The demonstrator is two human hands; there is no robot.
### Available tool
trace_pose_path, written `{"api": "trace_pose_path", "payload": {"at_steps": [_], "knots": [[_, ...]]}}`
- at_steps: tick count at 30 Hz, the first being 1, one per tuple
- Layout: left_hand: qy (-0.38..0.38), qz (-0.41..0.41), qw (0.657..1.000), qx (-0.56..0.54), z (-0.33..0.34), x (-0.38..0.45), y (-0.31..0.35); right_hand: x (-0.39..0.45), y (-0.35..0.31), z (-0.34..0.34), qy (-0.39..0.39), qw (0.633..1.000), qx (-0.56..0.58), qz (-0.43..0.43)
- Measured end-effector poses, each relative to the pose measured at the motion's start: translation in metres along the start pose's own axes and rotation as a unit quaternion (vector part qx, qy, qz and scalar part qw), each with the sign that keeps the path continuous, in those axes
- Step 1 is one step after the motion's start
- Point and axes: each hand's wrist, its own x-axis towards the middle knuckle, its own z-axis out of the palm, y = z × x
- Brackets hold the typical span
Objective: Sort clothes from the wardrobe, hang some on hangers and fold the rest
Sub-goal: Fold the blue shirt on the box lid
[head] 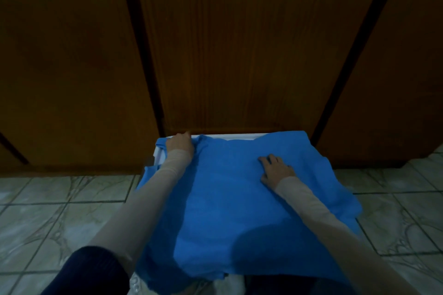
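A bright blue garment (227, 199) lies spread over a white board-like surface (230, 137), draping over its edges. My left hand (180, 145) is at the garment's far left corner, fingers curled around a bunched fold of the blue cloth. My right hand (275, 169) lies flat on the cloth to the right of the middle, fingers spread and pressing down. Both forearms wear pale sleeves.
Closed dark wooden wardrobe doors (239, 43) rise directly behind the white surface. Pale marbled floor tiles (60, 211) lie on both sides. White cloth (227, 285) shows under the garment's near edge, and my dark-clad knee (91, 273) is at lower left.
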Motion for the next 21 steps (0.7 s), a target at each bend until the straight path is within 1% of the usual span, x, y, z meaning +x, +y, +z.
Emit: {"api": "trace_pose_path", "payload": {"at_steps": [2, 3, 5, 6, 8, 9, 10, 11, 13, 16, 17, 18, 19, 20, 21], "knots": [[0.056, -0.054, 0.988, -0.132, -0.005, 0.0, -0.002, 0.011, 0.005, -0.009, -0.008, 1.0, 0.028, -0.003], [0.08, -0.083, 0.971, -0.209, -0.008, 0.002, -0.002, 0.017, 0.007, -0.013, -0.012, 0.999, 0.042, -0.003], [0.115, -0.128, 0.912, -0.371, -0.018, 0.005, 0.0, 0.029, 0.01, -0.022, -0.02, 0.998, 0.061, -0.001], [0.126, -0.132, 0.886, -0.427, -0.021, 0.006, 0.004, 0.035, 0.011, -0.026, -0.022, 0.997, 0.067, -0.003], [0.134, -0.12, 0.852, -0.492, -0.023, 0.007, 0.01, 0.046, 0.011, -0.032, -0.025, 0.997, 0.076, -0.019], [0.133, -0.112, 0.843, -0.508, -0.021, 0.005, 0.014, 0.051, 0.011, -0.034, -0.027, 0.996, 0.082, -0.029], [0.126, -0.106, 0.842, -0.514, -0.019, 0.004, 0.016, 0.056, 0.011, -0.036, -0.031, 0.995, 0.09, -0.037], [0.118, -0.099, 0.85, -0.504, -0.014, 0.004, 0.016, 0.059, 0.011, -0.037, -0.039, 0.993, 0.102, -0.042], [0.101, -0.09, 0.877, -0.462, -0.006, 0.001, 0.013, 0.065, 0.011, -0.041, -0.06, 0.99, 0.118, -0.048], [0.133, -0.065, 0.891, -0.429, 0.001, -0.001, 0.004, 0.07, 0.01, -0.045, -0.06, 0.993, 0.076, -0.063], [0.145, -0.057, 0.909, -0.388, 0.003, -0.003, 0.0, 0.072, 0.01, -0.046, -0.058, 0.995, 0.051, -0.069], [0.144, -0.057, 0.936, -0.315, 0.004, -0.006, -0.004, 0.072, 0.009, -0.046, -0.057, 0.995, 0.027, -0.073], [0.136, -0.06, 0.965, -0.216, 0.005, -0.01, -0.008, 0.072, 0.008, -0.046, -0.054, 0.996, 0.003, -0.077], [0.126, -0.053, 0.984, -0.113, 0.005, -0.015, -0.013, 0.072, 0.006, -0.046, -0.045, 0.995, -0.022, -0.082], [0.125, -0.028, 0.991, -0.027, 0.005, -0.019, -0.017, 0.071, 0.005, -0.045, -0.03, 0.995, -0.049, -0.086]]}}
